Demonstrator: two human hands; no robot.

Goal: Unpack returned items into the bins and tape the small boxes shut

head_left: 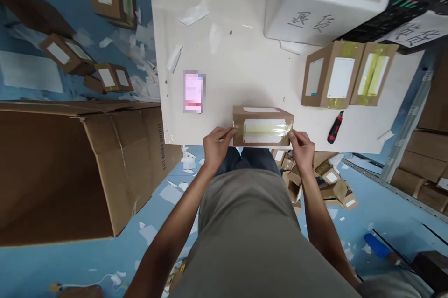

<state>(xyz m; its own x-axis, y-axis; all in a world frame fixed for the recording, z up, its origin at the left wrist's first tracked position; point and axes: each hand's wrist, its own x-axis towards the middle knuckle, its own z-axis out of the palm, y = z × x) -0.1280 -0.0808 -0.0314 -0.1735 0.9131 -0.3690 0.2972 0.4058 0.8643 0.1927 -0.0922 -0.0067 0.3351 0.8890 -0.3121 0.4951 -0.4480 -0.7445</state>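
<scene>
Two hands are pinching a small taped carton at the near edge of the white table.
The left hand and right hand are each closing a thumb-and-finger grip on opposite short ends of the carton; whether they are catching card or tape is too small to tell. The carton is lying on the table, looking light and stiff-walled, probably holding best at those ends. Its matte brown card is contrasting with shiny yellowish tape, likely slicker, running across a flat white label.
</scene>
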